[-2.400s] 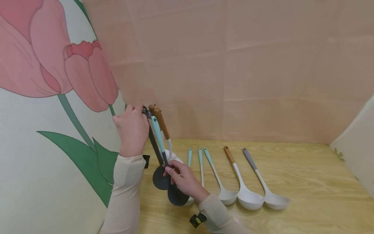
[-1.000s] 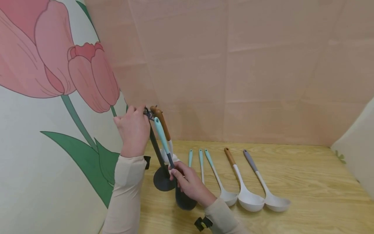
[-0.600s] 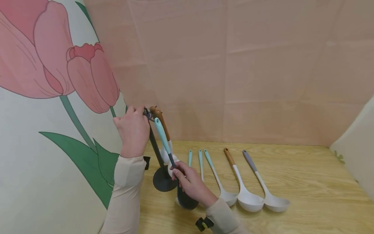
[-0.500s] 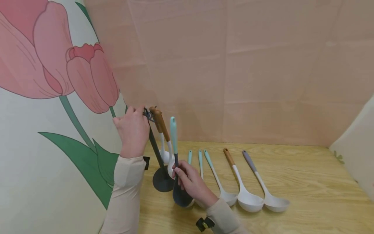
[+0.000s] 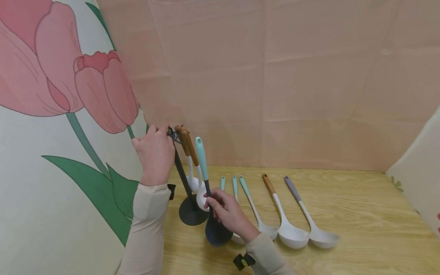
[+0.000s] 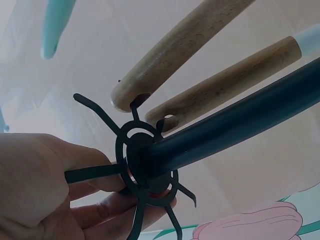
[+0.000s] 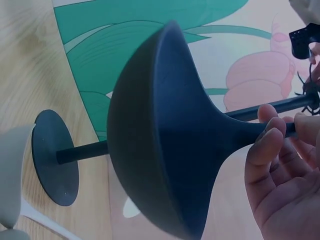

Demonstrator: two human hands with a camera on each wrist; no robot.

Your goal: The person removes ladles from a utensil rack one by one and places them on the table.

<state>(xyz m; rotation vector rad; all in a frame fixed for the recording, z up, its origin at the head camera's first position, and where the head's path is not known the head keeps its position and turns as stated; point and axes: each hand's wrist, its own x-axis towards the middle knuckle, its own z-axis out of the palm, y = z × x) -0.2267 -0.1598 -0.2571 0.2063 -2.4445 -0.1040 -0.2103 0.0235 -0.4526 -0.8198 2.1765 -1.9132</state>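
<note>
With my left hand [image 5: 154,156] I hold the hooked top of a black utensil stand [image 5: 192,214]; in the left wrist view the fingers lie behind its ring of hooks [image 6: 135,165]. Two white utensils with brown handles [image 6: 180,50] hang from these hooks. My right hand [image 5: 228,214] pinches the dark stem of a ladle [image 5: 218,233] with a turquoise handle. Its handle tip stands apart from the hooks, right of the stand. In the right wrist view the ladle's deep dark bowl [image 7: 170,135] hides part of the stand's pole.
On the wooden table [image 5: 371,206] several white-headed utensils lie in a row: turquoise-handled ones, a brown-handled ladle [image 5: 293,235] and a grey-handled ladle [image 5: 324,238]. My right forearm partly covers the turquoise ones. A tulip-painted wall [image 5: 103,91] rises close on the left.
The turquoise handle's tip has come away from the stand's hooks and moved right, with the dark ladle still in my right hand. My left hand stays at the stand's top.
</note>
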